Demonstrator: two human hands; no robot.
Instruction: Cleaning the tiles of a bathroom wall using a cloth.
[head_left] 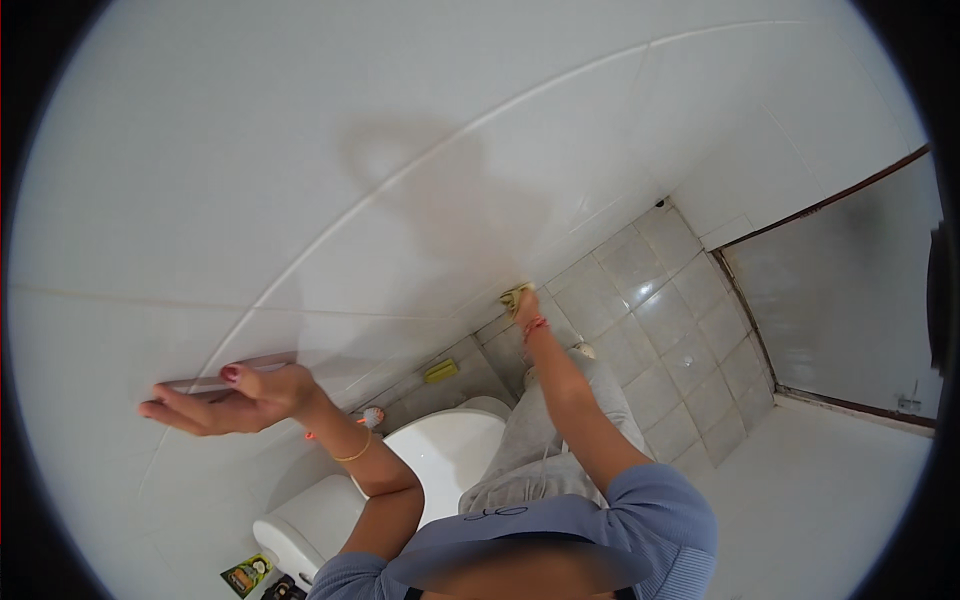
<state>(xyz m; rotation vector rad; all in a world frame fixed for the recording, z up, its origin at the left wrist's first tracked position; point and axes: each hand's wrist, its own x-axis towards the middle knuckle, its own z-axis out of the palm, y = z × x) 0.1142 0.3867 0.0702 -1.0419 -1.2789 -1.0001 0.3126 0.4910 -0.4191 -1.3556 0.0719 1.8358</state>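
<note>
My left hand (228, 398) is stretched out with its fingers extended against the white tiled wall (330, 230), palm side to the tiles. I see nothing held in it, and a dark reflection lies along its edge. Down low, where the wall meets the floor, my right hand (525, 308) grips a crumpled yellowish cloth (513, 297) and presses it to the bottom of the wall. A red bracelet circles that wrist. Part of the cloth is hidden by the fingers.
A white toilet (445, 450) with its cistern (310, 525) stands below my left arm. By the wall lie a yellow-green sponge-like block (440, 371) and an orange-and-white brush (371, 417). Grey floor tiles (650, 350) run toward a door (840, 290) on the right. A green packet (246, 575) is at lower left.
</note>
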